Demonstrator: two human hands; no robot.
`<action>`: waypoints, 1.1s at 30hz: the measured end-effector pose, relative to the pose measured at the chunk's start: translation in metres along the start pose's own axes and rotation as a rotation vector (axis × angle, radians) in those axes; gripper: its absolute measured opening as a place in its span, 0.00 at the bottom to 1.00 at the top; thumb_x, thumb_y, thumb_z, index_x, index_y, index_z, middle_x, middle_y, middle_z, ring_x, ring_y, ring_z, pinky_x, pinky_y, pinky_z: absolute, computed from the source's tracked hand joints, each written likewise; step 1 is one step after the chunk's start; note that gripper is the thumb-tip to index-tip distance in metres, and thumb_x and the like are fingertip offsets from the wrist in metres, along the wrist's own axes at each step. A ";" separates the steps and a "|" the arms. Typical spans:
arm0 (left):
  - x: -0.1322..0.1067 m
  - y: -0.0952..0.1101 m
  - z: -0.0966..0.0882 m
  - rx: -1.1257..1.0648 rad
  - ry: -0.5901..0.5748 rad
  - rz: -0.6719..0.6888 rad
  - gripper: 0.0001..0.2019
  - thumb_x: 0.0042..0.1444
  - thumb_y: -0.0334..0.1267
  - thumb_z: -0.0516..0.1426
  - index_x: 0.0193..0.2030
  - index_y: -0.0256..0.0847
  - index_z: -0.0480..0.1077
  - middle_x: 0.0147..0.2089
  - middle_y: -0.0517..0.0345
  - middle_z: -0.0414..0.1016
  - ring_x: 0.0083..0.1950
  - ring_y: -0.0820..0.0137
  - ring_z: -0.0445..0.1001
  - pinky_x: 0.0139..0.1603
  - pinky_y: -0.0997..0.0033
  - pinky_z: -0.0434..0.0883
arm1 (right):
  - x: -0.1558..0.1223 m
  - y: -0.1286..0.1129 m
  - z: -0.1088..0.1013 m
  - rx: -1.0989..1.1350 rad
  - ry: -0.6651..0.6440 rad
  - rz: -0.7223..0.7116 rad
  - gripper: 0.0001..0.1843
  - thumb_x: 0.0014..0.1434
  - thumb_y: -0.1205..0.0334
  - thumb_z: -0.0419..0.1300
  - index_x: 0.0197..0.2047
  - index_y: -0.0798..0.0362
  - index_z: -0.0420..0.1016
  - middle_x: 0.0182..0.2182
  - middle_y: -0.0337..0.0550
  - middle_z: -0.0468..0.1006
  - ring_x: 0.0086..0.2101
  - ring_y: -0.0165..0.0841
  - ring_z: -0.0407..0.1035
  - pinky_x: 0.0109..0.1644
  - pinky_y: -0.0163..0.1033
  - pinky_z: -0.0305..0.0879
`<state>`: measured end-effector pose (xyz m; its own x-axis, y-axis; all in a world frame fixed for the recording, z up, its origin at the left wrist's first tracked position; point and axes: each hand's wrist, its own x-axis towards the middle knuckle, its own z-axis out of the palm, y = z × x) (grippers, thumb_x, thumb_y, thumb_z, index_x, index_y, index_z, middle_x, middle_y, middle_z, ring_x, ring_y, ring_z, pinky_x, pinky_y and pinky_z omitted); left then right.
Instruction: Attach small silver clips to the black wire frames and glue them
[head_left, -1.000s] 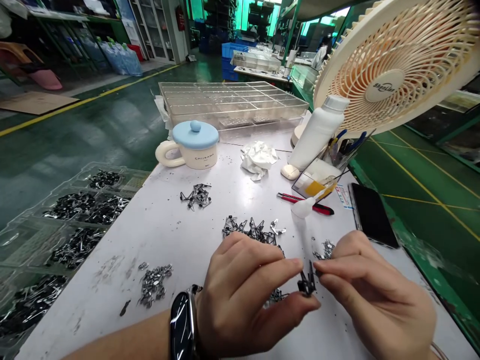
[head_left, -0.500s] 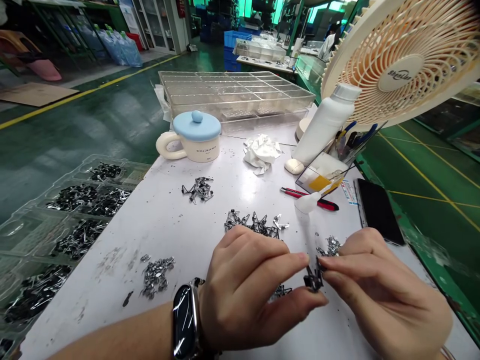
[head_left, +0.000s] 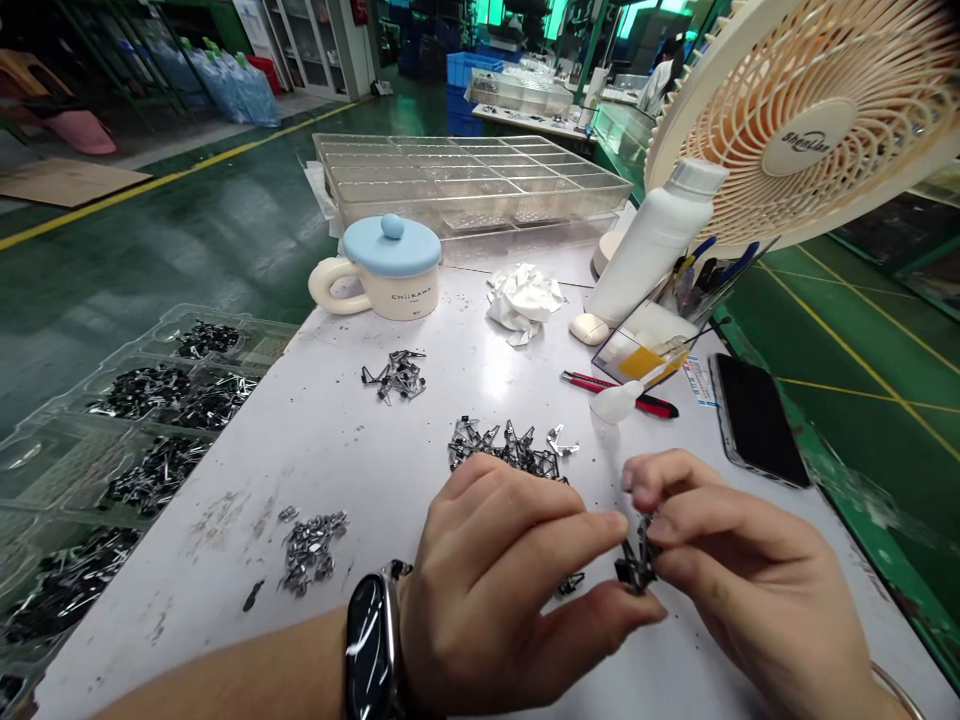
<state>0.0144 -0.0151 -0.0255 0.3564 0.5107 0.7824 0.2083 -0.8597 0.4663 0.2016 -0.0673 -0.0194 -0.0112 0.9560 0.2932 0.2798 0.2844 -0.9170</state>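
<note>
Beside trays (head_left: 45,440) (holding clips (head_left: 157,465)), hands pinch clip (head_left: 637,562).

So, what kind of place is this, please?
Probably a factory assembly bench: piles of small metal clips lie on the white table, sorted clear trays stand beside it, and yellow floor lines mark the aisles.

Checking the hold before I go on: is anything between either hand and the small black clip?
Nothing visible. The left hand and right hand both pinch the small black clip directly with bare fingertips, above the white table. The loose clip pile lies behind the hands, apart from the grip.
</note>
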 end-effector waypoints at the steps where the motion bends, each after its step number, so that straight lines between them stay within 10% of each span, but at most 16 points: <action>1: 0.000 0.001 0.000 -0.013 0.002 -0.011 0.12 0.53 0.39 0.63 0.41 0.36 0.71 0.33 0.55 0.75 0.32 0.70 0.74 0.32 0.67 0.74 | 0.000 0.000 0.000 0.060 -0.020 0.014 0.05 0.55 0.65 0.63 0.34 0.44 0.75 0.34 0.39 0.74 0.41 0.31 0.71 0.44 0.36 0.72; 15: -0.003 0.002 0.004 -0.121 0.034 -0.033 0.12 0.50 0.36 0.65 0.40 0.33 0.71 0.31 0.54 0.74 0.30 0.71 0.72 0.29 0.67 0.72 | 0.001 -0.002 0.004 0.394 -0.082 0.139 0.13 0.55 0.70 0.62 0.39 0.45 0.65 0.32 0.35 0.74 0.35 0.25 0.72 0.42 0.30 0.71; 25: -0.004 0.003 0.009 -0.317 0.082 -0.206 0.13 0.52 0.35 0.64 0.43 0.34 0.70 0.36 0.54 0.71 0.37 0.73 0.71 0.36 0.74 0.71 | -0.005 -0.001 0.000 -0.096 -0.046 -0.090 0.21 0.54 0.59 0.64 0.51 0.47 0.67 0.40 0.44 0.74 0.45 0.35 0.68 0.51 0.40 0.69; 33: -0.003 -0.002 0.010 -0.712 -0.179 -0.558 0.18 0.47 0.32 0.65 0.46 0.39 0.69 0.41 0.55 0.67 0.39 0.71 0.68 0.40 0.72 0.69 | 0.001 0.001 -0.008 -0.514 0.069 -0.482 0.21 0.45 0.67 0.69 0.43 0.57 0.70 0.40 0.49 0.73 0.44 0.40 0.65 0.48 0.49 0.60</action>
<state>0.0223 -0.0149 -0.0324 0.5204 0.7918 0.3198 -0.1958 -0.2539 0.9472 0.2099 -0.0665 -0.0177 -0.1920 0.7205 0.6664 0.6772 0.5887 -0.4414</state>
